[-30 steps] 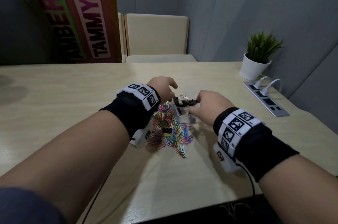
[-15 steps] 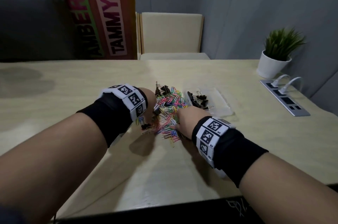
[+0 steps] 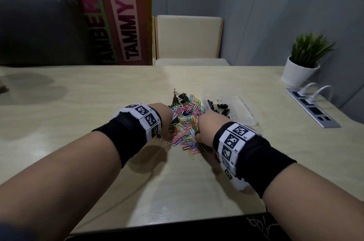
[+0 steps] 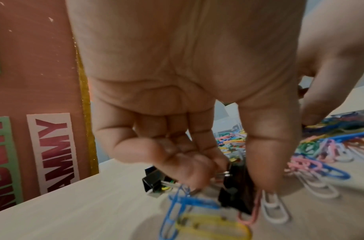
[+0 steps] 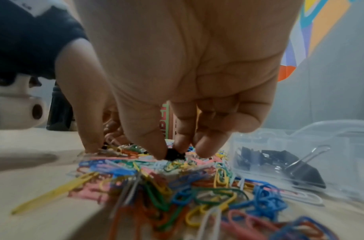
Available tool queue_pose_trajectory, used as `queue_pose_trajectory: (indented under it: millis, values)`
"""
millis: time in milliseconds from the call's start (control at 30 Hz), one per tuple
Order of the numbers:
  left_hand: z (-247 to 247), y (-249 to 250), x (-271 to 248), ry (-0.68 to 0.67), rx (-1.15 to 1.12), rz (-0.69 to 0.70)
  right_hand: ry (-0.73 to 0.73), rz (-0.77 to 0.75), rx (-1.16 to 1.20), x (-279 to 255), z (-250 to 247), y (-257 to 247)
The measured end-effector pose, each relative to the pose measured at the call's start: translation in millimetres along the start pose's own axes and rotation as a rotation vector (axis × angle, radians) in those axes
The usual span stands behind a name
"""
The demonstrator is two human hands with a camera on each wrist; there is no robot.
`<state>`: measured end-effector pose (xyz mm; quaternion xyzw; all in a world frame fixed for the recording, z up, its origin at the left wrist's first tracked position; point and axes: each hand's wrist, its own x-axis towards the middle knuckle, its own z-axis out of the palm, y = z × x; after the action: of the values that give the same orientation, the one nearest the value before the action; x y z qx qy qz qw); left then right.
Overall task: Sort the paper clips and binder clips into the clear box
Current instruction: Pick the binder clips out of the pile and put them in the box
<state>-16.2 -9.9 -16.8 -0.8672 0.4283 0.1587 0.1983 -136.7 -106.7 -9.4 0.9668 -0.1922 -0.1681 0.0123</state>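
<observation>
Binder clips are pinched by both the left hand [image 4: 187, 146] and right hand [image 5: 177, 113] over the pile [image 3: 186, 122], with the clear box [image 3: 242, 110] lying just right, nearer the latter.

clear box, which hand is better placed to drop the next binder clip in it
Right, probably. The right hand sits beside the clear box and already pinches a black binder clip. The left hand also grips a clip, but across the paper clip pile.

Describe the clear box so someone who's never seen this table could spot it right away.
Start at the white plant pot in the table's far right corner, then come toward the colourful paper clip pile in the middle. The clear box lies just right of that pile: it's see-through plastic, with black binder clips inside.
</observation>
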Motion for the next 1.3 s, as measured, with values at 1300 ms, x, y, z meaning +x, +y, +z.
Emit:
queue_pose_trajectory:
  millis: [1300]
  values:
    - [-47, 20, -4, 0.346, -0.294, 0.052, 0.289, 0.498, 0.378, 4, 1, 71]
